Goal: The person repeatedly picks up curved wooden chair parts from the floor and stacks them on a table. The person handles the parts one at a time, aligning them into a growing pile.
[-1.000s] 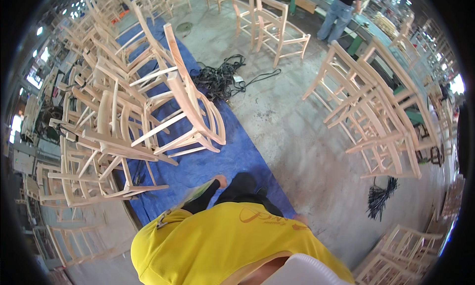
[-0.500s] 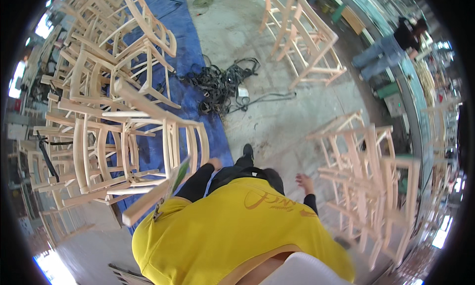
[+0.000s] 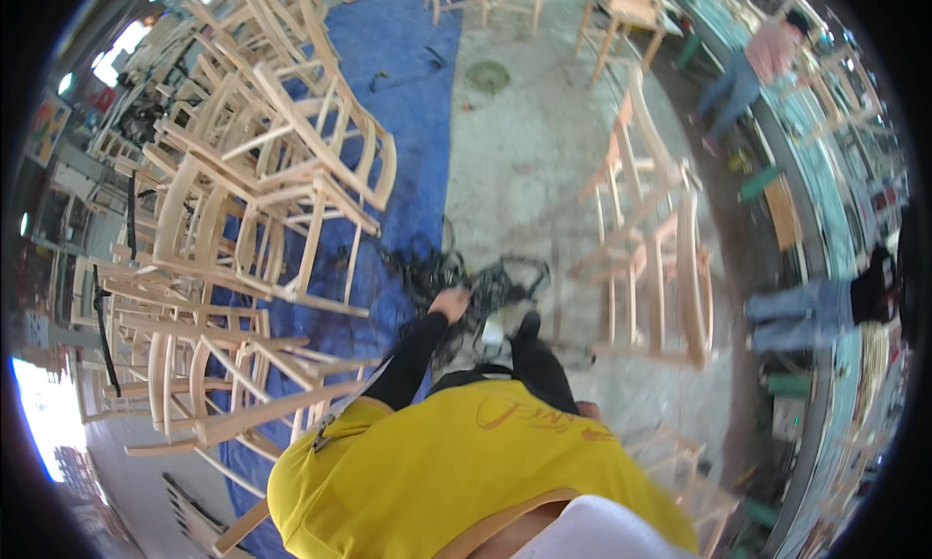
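Observation:
My left hand (image 3: 450, 304) hangs ahead of my body, in line with a tangled heap of black straps (image 3: 427, 272) on the floor. Its fingers look loosely apart, a little blurred, with nothing seen in them; whether it touches the straps is unclear. My right hand (image 3: 587, 410) shows only in a small part beside my right thigh, its fingers hidden behind my yellow shirt (image 3: 466, 462). A white tag or paper (image 3: 493, 333) lies by the straps near my foot. To my left, unpainted wooden chairs (image 3: 320, 185) are piled on a blue sheet (image 3: 398, 83).
More wooden chairs (image 3: 655, 248) stand on the right, with a wooden table or stool (image 3: 626, 10) farther off. A coil (image 3: 487, 76) lies on the concrete floor. Two people, one in a pink top (image 3: 772, 54) and one in dark clothing (image 3: 874, 287), stand along a workbench line (image 3: 825, 258).
I have moved forward, so the straps and chairs sit closer to me. My left arm reaches farther ahead; my right hand has dropped back beside my body. A second person has come into view.

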Tool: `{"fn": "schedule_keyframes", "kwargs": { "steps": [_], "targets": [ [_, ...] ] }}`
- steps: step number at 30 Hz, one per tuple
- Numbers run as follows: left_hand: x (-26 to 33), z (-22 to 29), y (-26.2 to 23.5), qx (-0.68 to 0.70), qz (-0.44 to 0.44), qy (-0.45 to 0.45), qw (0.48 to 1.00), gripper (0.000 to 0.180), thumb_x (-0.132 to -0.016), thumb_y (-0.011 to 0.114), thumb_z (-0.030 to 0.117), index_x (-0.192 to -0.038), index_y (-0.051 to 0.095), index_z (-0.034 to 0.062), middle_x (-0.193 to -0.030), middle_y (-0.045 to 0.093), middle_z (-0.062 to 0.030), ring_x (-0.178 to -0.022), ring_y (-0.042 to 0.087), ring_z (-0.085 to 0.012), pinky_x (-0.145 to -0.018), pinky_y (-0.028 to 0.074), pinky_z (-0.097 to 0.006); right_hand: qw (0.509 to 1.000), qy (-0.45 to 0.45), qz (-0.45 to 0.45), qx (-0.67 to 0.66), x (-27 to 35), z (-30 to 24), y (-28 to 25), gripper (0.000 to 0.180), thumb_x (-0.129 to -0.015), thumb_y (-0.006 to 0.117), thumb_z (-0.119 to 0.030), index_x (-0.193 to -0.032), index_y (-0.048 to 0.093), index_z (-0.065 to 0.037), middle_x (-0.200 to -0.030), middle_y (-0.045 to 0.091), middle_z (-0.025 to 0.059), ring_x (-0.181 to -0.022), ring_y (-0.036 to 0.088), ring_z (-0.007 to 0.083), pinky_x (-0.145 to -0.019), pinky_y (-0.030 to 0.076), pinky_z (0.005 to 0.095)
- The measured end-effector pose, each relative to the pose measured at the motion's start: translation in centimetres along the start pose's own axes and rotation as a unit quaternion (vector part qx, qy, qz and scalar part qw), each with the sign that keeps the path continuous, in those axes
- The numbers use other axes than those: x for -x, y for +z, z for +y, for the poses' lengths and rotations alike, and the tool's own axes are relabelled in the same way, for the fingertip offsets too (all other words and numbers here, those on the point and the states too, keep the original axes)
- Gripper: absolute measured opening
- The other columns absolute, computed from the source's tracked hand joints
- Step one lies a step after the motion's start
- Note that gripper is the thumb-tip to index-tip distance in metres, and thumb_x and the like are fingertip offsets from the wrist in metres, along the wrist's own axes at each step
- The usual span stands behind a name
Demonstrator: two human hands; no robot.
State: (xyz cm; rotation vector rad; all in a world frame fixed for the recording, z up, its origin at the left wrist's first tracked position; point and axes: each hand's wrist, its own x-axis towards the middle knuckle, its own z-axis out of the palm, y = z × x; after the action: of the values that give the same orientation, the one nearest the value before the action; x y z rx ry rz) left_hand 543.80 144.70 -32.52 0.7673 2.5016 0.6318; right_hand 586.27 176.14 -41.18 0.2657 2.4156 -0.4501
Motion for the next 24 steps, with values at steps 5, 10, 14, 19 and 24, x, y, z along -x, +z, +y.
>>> {"fn": "schedule_keyframes", "kwargs": {
  "steps": [5,10,14,19,24],
  "targets": [
    [-2.3,-7.8,-2.3,-0.247,-0.214,0.023,0.945,0.022,-0.08,0.057,0.021,-0.083,0.074,0.0082,-0.083,0.073,-0.0134,-0.082,0.072,-0.0324,-0.069,0.056,-0.046,0.882,0.12,-0.024,-0.455,-19.4,6.8,-24.5,0.024,-0.087,0.056,-0.023,-0.093,0.074,-0.008,-0.082,0.073,0.0052,-0.069,0.068,0.0149,-0.059,0.052,0.0309],
    [-5.4,-14.4,-2.1,-0.196,-0.257,-0.137,0.936,0.018,-0.079,0.06,0.023,-0.081,0.075,0.0131,-0.088,0.073,-0.0092,-0.082,0.071,-0.0292,-0.065,0.056,-0.04,0.897,0.08,0.127,-0.415,-41.7,6.2,-47.8,0.023,-0.094,0.056,-0.023,-0.095,0.068,-0.003,-0.086,0.071,0.0056,-0.074,0.067,0.0161,-0.063,0.053,0.0314],
    [-17.7,-17.5,-3.8,-0.027,-0.346,-0.316,0.883,0.031,-0.086,0.054,0.031,-0.095,0.075,0.0099,-0.098,0.073,-0.0136,-0.094,0.07,-0.0301,-0.075,0.054,-0.043,0.879,0.041,0.147,-0.453,-54.9,5.1,-57.6,0.027,-0.093,0.056,-0.027,-0.095,0.068,-0.003,-0.082,0.071,0.0063,-0.074,0.067,0.0166,-0.063,0.053,0.0314],
    [-44.0,-18.9,-12.8,-0.01,-0.335,-0.15,0.93,0.039,-0.087,0.052,0.041,-0.095,0.072,0.0082,-0.101,0.07,-0.0189,-0.097,0.067,-0.0344,-0.081,0.052,-0.046,0.911,0.032,-0.011,-0.41,-65.4,5.3,-62.2,0.035,-0.092,0.051,-0.034,-0.081,0.072,-0.008,-0.078,0.072,0.0049,-0.071,0.068,0.0165,-0.059,0.051,0.0333],
    [-69.4,-16.7,-32.3,0.07,0.034,-0.148,0.986,0.034,-0.086,0.051,0.03,-0.096,0.071,0.0039,-0.1,0.068,-0.024,-0.097,0.064,-0.0416,-0.085,0.051,-0.052,0.866,0.215,-0.076,-0.445,-71.9,-0.4,-70.3,0.027,-0.09,0.053,-0.026,-0.081,0.068,-0.006,-0.079,0.071,0.0073,-0.067,0.067,0.0172,-0.057,0.051,0.0336]
  ]
}}
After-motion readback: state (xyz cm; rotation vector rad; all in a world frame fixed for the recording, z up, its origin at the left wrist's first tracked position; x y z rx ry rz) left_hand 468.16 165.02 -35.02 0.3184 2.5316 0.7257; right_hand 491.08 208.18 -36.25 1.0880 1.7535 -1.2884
